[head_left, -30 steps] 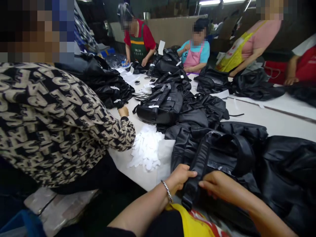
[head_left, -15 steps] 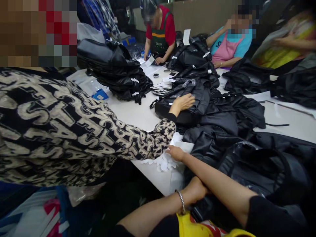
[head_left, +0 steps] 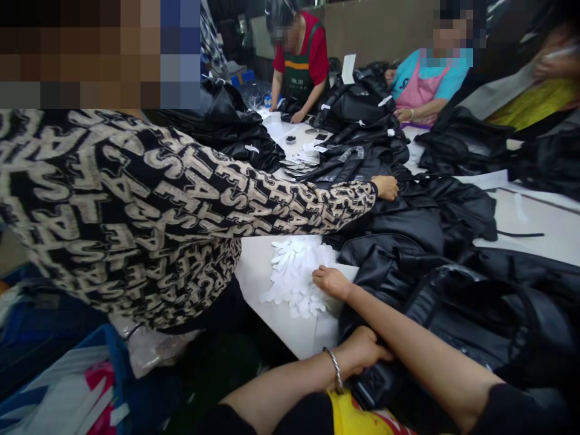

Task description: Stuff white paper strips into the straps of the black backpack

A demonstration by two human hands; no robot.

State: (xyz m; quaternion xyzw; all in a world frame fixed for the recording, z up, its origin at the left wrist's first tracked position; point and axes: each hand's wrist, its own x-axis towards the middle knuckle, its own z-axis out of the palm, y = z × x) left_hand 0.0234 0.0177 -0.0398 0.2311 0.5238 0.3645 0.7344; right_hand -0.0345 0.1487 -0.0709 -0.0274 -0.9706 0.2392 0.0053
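My left hand (head_left: 362,351), with a twisted silver bracelet at its wrist, is closed on the near edge of a black leather-look backpack (head_left: 389,266); the exact part gripped is hidden. A black buckle (head_left: 372,389) hangs just below it. Crossing above, my right arm reaches leftward. The fingers of my right hand (head_left: 333,281) are bent and pinched at a pile of white strips (head_left: 294,275), seemingly on one of them. A flat white sheet (head_left: 351,272) lies beside these fingers.
At my left a co-worker in a patterned sleeve (head_left: 254,199) stretches a hand (head_left: 385,187) over the black bags. More co-workers sit across the table (head_left: 258,260). Stacked black bags (head_left: 235,121) stand at the far left; a blue bin (head_left: 113,362) is below.
The co-worker's arm has moved right and farther over the bags, uncovering more of the white pile. My right hand's fingers have shifted slightly on the pile; my left hand stays at the backpack.
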